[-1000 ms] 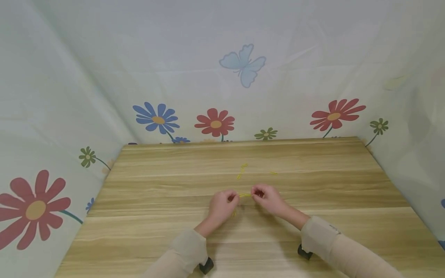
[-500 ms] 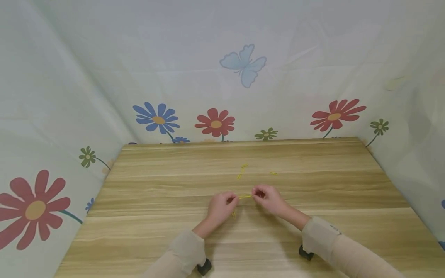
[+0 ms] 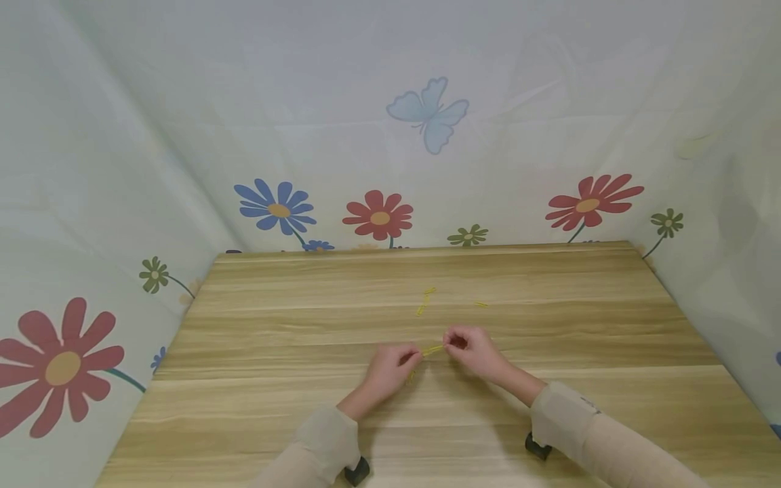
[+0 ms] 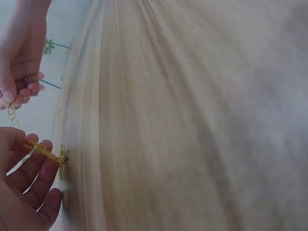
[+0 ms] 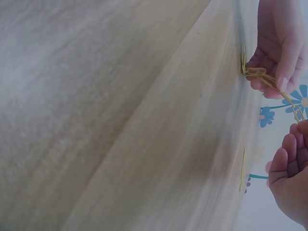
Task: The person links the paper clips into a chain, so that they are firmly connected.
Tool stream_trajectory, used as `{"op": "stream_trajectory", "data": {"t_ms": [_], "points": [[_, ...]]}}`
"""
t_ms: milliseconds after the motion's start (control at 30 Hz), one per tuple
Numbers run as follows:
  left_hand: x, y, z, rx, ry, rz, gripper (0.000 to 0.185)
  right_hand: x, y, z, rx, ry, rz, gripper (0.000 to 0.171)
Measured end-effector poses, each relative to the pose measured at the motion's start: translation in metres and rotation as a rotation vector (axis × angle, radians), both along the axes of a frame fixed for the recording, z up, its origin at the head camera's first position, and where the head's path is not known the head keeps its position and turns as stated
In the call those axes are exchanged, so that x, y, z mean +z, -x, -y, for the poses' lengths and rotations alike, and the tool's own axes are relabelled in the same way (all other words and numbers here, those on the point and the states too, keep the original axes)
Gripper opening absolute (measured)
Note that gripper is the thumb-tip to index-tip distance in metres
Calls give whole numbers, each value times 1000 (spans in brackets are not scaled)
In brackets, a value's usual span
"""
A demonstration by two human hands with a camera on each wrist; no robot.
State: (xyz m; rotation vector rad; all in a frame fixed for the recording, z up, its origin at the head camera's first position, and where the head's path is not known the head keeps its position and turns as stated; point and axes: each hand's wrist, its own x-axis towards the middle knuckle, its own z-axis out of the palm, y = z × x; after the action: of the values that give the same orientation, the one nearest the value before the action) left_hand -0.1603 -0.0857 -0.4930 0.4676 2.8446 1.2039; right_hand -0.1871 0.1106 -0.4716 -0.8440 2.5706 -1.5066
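Yellow paper clips linked into a short chain [image 3: 433, 350] stretch between the two hands, low over the wooden table. My left hand [image 3: 390, 364] pinches the chain between thumb and fingertips. From its fingers more linked clips [image 4: 45, 151] trail down, their end at the tabletop in the left wrist view. Across from it, my right hand [image 3: 477, 352] pinches the paper clip [image 4: 11, 111] at the other end. The right wrist view shows the links [image 5: 256, 71] hanging past the left fingers. Fingertips hide parts of the clips at both grips.
On the wooden table [image 3: 293, 305], beyond the hands, lie several yellow paper clips [image 3: 425, 301] in a crooked line. Another yellow clip [image 3: 481, 304] lies to their right. A white curtain [image 3: 518, 156] printed with flowers and a butterfly encloses the table's back and sides.
My left hand has shifted slightly right and toward the body, so the chain between the hands now slants up to the right. The right hand has barely moved.
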Motion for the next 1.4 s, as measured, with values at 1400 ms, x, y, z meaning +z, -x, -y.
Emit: {"op": "stream_trajectory", "data": {"t_ms": [1400], "points": [[11,-7,-13,-85,40,-107,16,-5,-3,-12,82,59,209,11]]}}
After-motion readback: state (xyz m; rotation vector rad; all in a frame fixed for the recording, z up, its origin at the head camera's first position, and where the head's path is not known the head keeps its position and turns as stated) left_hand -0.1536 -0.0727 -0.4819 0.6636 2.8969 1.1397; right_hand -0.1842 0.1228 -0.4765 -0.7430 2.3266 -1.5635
